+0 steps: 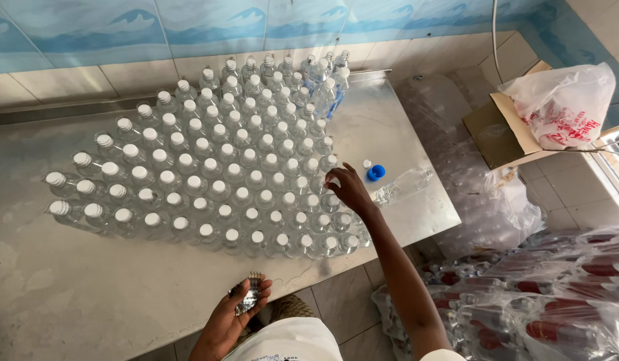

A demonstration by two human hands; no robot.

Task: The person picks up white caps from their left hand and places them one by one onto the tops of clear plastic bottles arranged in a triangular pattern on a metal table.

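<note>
Dozens of clear capped bottles (216, 167) stand packed cap to cap on the steel table (89, 294), filling the frame's centre and upper middle. Right hand (348, 188) reaches over the block's right edge, fingers loosely curled on a bottle top, gripping nothing that I can see. Left hand (232, 317), bottom centre, is cupped around a small stack of shiny seals (248, 297). Risk: a sleeve or wrist sweep tips the front row off the near table edge, since those bottles stand just beside it. One bottle lying on its side (404, 185) near the right edge could roll off. Blue cap (376, 172) sits loose beside it. Open room: bare table at lower left and a strip at right
</note>
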